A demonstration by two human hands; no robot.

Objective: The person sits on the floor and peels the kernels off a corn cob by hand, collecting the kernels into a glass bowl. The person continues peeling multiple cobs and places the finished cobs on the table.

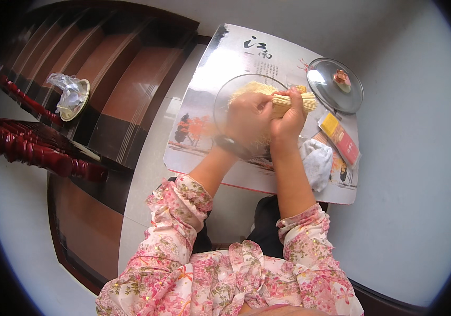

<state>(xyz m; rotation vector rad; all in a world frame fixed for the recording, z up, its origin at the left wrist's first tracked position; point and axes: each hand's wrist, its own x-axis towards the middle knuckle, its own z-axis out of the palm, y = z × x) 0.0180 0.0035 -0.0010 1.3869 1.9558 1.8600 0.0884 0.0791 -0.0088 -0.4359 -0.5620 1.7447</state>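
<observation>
A bundle of thin, pale yellow dried noodles is gripped in my right hand, its cut ends pointing right. My left hand, blurred, has its fingertips at the bundle's left end; whether it pinches some strands cannot be told. Beneath both hands stands a round glass bowl with broken noodle pieces heaped inside. A dark band circles my left wrist. The bowl rests on a small white table printed with trees and writing.
A glass lid with a copper-coloured knob lies at the table's right. Nearer are a red and yellow packet and a crumpled white cloth. Tiled stairs with a red banister rise at left, holding a dish with a plastic bag.
</observation>
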